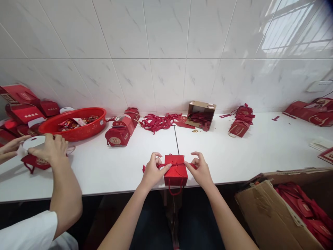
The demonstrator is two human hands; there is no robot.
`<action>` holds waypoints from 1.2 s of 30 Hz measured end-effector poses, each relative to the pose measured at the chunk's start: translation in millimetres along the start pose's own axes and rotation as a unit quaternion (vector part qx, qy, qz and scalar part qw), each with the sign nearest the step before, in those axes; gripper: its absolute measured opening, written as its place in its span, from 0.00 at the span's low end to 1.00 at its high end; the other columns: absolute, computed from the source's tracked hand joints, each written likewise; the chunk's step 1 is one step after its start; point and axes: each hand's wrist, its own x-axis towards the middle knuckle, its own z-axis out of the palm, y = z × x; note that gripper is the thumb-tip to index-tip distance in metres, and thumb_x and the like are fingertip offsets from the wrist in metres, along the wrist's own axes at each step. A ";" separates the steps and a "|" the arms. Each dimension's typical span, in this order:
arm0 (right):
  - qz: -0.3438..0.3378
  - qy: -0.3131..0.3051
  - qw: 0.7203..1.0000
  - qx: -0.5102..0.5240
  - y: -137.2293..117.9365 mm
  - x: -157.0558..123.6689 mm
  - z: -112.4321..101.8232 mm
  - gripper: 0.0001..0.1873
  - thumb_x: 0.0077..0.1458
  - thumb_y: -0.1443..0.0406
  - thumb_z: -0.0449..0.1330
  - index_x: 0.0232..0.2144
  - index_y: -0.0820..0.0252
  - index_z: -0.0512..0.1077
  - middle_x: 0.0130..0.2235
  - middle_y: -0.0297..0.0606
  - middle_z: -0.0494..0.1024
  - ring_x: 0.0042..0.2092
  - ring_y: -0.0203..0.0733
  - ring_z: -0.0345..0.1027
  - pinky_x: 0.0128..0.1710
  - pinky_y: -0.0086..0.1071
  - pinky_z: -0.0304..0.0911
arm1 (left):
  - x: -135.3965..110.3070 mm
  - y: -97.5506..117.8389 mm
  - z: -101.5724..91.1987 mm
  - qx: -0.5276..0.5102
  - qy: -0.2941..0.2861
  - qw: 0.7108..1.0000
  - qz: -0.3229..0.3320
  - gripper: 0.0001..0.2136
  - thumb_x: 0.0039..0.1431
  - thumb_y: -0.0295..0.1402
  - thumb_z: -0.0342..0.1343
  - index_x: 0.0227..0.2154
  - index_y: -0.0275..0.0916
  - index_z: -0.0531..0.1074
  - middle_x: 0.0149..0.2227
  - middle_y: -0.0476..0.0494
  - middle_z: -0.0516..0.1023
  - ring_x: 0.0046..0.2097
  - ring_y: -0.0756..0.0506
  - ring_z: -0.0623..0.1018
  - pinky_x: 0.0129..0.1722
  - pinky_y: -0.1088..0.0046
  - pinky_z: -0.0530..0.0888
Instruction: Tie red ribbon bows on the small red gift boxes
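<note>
A small red gift box (176,170) stands at the near edge of the white table (234,152), its cord handle hanging over the edge. A red ribbon (174,164) runs across its top. My left hand (153,170) pinches the ribbon's left end beside the box. My right hand (200,169) pinches the ribbon's right end on the other side. Both hands are closed on the ribbon and touch the box's top corners.
A co-worker's hands (44,149) at the left hold a red box with white paper. Behind them are a red basin of sweets (75,123) and stacked red boxes (23,104). A ribbon pile (157,121), an open brown carton (201,114) and finished boxes (121,132) lie along the wall. A cardboard box of red items (288,211) sits lower right.
</note>
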 end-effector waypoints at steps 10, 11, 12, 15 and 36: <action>-0.156 -0.084 0.974 -0.139 -7.9 3.9 -33.9 0.11 0.53 0.66 0.54 0.21 0.59 0.70 0.30 0.37 0.67 0.30 0.36 0.61 0.27 0.30 0.57 | 12.3 -8.0 -39.8 0.024 -0.180 0.980 -0.084 0.11 0.53 0.40 0.50 0.30 0.38 0.71 0.25 0.49 0.71 0.29 0.49 0.69 0.30 0.74 0.63; -0.167 -0.071 0.970 -0.161 -7.5 4.0 -34.1 0.10 0.53 0.67 0.54 0.22 0.59 0.72 0.32 0.38 0.67 0.30 0.36 0.62 0.27 0.31 0.58 | 14.3 -6.9 -44.1 0.015 -0.234 0.968 -0.095 0.11 0.52 0.39 0.52 0.29 0.37 0.73 0.26 0.48 0.72 0.29 0.49 0.69 0.29 0.75 0.63; -0.176 -0.051 0.967 -0.178 -6.9 4.3 -32.8 0.10 0.52 0.67 0.55 0.22 0.60 0.73 0.33 0.39 0.68 0.30 0.36 0.62 0.27 0.31 0.59 | 15.9 -5.0 -47.4 -0.006 -0.292 0.951 -0.105 0.11 0.51 0.39 0.54 0.28 0.36 0.74 0.25 0.48 0.71 0.28 0.50 0.68 0.27 0.76 0.62; -0.184 0.045 0.966 -0.177 -6.4 4.9 -22.6 0.10 0.52 0.66 0.56 0.22 0.60 0.75 0.31 0.40 0.68 0.28 0.36 0.62 0.25 0.32 0.58 | 16.8 4.6 -49.0 -0.107 -0.410 0.899 -0.114 0.15 0.50 0.42 0.56 0.32 0.34 0.77 0.20 0.52 0.64 0.22 0.54 0.59 0.21 0.78 0.53; 0.014 -0.166 0.986 -0.022 -48.5 6.6 5.9 0.03 0.40 0.70 0.58 0.18 0.60 0.70 0.30 0.33 0.69 0.28 0.33 0.62 0.30 0.29 0.61 | -16.2 13.3 3.6 0.024 -0.084 0.968 0.237 0.14 0.62 0.27 0.44 0.42 0.43 0.75 0.47 0.40 0.64 0.34 0.51 0.69 0.37 0.69 0.71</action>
